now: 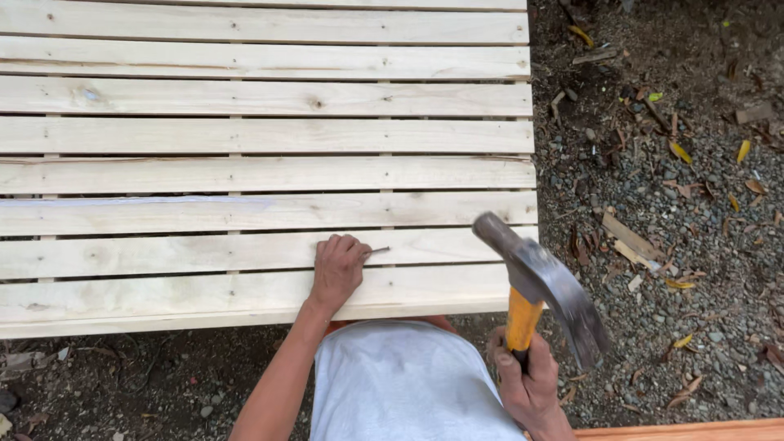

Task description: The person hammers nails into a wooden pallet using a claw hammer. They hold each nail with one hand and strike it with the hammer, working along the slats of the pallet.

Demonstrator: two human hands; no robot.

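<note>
Nail: a thin dark nail [379,250] sits on the second slat from the near edge, about midway along it, leaning over to the right rather than standing straight.
Left hand: the left hand [336,269] rests knuckles-up on that slat, fingertips pinched on the nail's foot to steady it.
Hammer: up in the air! The claw hammer [545,286], dark steel head and yellow handle, hangs right of the nail and well apart from it.
Right hand: the right hand [527,384] is wrapped tight round the low end of the handle.
Step in hand: I'd call this starting a nail, hammer cocked, no blow landed yet.
Next move calls for: a light, square tap on the head, clear of those fingertips, with the nail brought upright first.
Around it: pale wooden slats [261,135] with gaps between; gravel and dry leaves [678,155] to the right.
</note>
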